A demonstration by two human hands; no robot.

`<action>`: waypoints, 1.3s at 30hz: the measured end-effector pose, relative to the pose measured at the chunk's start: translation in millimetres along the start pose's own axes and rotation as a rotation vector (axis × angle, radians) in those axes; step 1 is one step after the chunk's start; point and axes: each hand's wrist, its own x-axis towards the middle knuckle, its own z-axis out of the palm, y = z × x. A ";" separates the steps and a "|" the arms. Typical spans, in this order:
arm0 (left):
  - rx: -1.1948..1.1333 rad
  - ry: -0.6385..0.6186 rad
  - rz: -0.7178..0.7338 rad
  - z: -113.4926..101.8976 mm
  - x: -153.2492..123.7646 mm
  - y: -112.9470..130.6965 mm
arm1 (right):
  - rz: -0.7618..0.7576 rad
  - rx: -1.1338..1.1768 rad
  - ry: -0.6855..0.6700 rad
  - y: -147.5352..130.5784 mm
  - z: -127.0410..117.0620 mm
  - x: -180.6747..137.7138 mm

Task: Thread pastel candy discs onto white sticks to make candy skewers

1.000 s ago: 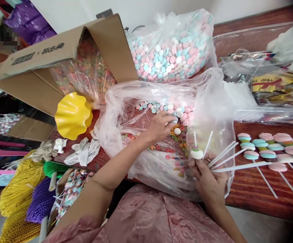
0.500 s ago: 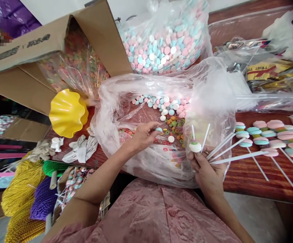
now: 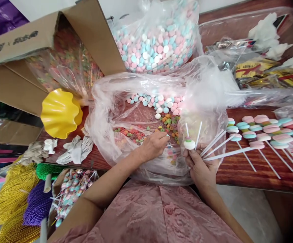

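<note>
My left hand (image 3: 154, 147) is closed in a pinch over the plastic bag, with a sliver of a light blue candy (image 3: 168, 135) at its fingertips. Most of that candy is hidden by the fingers. In my right hand (image 3: 202, 167) are several white sticks (image 3: 215, 145), fanned out. One upright stick carries a round white candy (image 3: 189, 145) with a green and a purplish ring above it. Between my hands, loose ring-shaped candies (image 3: 170, 123) lie in the open clear plastic bag (image 3: 103, 98). Pastel disc candies (image 3: 158, 104) are heaped behind them.
Finished-looking candy sticks (image 3: 267, 128) lie at the right on the wooden table (image 3: 233, 175). A full bag of pastel candies (image 3: 158, 44) stands behind. To the left are a yellow wavy bowl (image 3: 60, 114), a cardboard box (image 3: 90, 33) and coiled cords (image 3: 11, 192).
My left hand has moved right and down, nearer my right hand, with the blue candy. The right hand keeps its hold on the sticks. The whole view has shifted slightly.
</note>
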 end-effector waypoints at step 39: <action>-0.530 0.759 -0.174 -36.7 -28.8 11.1 | -0.244 -0.729 -0.344 -7.0 28.2 -17.3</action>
